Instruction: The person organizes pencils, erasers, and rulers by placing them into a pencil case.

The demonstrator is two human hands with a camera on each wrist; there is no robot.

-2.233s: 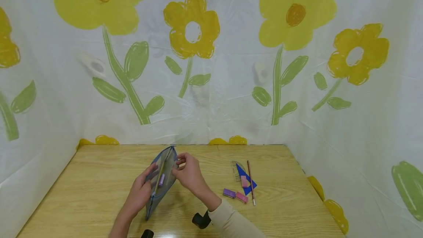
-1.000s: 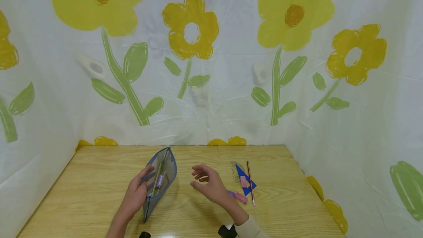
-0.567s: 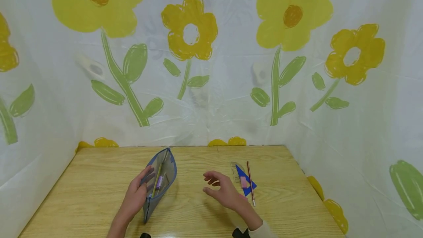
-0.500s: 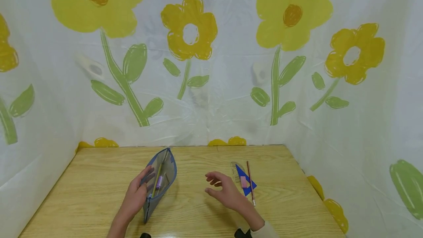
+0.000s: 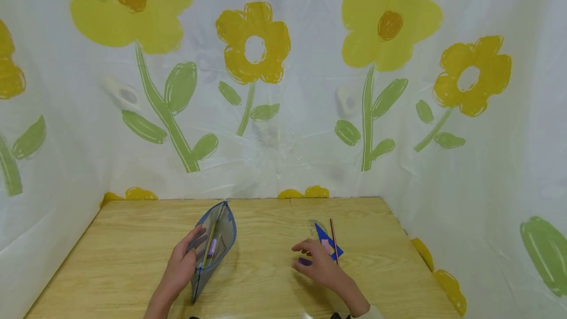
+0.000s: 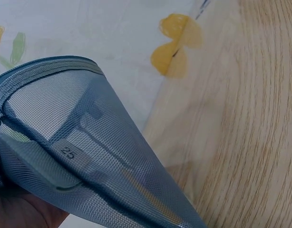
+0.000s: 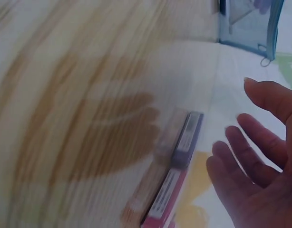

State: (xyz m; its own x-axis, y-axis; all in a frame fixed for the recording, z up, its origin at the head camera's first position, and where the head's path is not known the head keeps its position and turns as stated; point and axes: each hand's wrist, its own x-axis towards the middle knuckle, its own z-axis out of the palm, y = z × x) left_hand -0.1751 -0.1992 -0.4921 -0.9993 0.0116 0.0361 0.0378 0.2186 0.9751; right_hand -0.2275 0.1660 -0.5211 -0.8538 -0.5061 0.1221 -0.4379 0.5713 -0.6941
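Note:
My left hand (image 5: 179,262) grips the side of a grey-blue mesh zip pencil pouch (image 5: 229,233), held with its mouth unzipped and facing up. Inside lie a yellow pencil (image 5: 210,244) and a purple block (image 5: 212,248). The pouch's mesh wall (image 6: 112,156) fills much of the left wrist view, with a "25" tag on it. My right hand (image 5: 323,267) hovers over the table, fingers loosely bent and apart, holding nothing. A purple eraser (image 7: 188,140) and a pink eraser (image 7: 164,199) lie end to end beside it; the hand mostly covers them in the head view.
Just beyond the right hand lie a blue set square (image 5: 334,249), a pink eraser (image 5: 325,245) on it, a clear protractor (image 5: 313,228) and a dark red pencil (image 5: 333,233). A flower-printed white curtain (image 5: 301,151) encloses the wooden table (image 5: 124,260).
My right hand has left the pouch's edge and moved right to the erasers, its fingers apart. The left hand keeps holding the pouch in nearly the same place.

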